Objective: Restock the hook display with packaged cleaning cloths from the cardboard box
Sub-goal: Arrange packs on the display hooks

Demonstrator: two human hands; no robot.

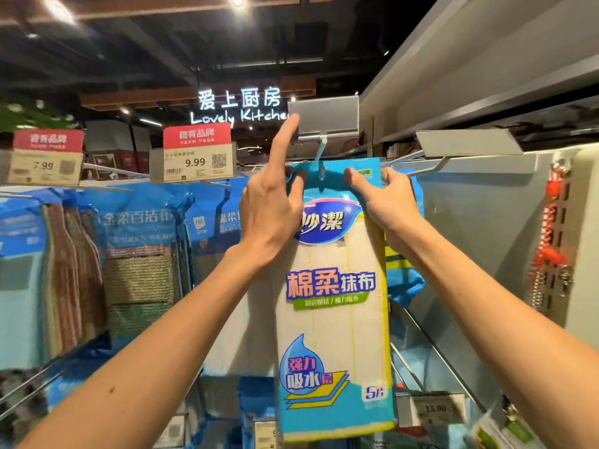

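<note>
A tall pack of cleaning cloths point(334, 319), cream with a blue header and blue-yellow print, hangs in front of me at a metal display hook point(321, 153). My left hand point(275, 202) pinches the header's left top corner, index finger pointing up against a blank grey price-tag holder point(324, 116). My right hand point(389, 197) pinches the header's right top corner, thumb in front. The hook's tip sits at the hang hole; whether it passes through is unclear. The cardboard box is out of view.
Blue packs of scouring cloths point(139, 254) hang on hooks to the left under price tags point(194, 162) reading 9.99. Another blue pack point(405, 280) hangs behind the held one. A bare hook with a grey tag holder point(466, 144) sticks out at right. A lower price tag point(432, 408) is below right.
</note>
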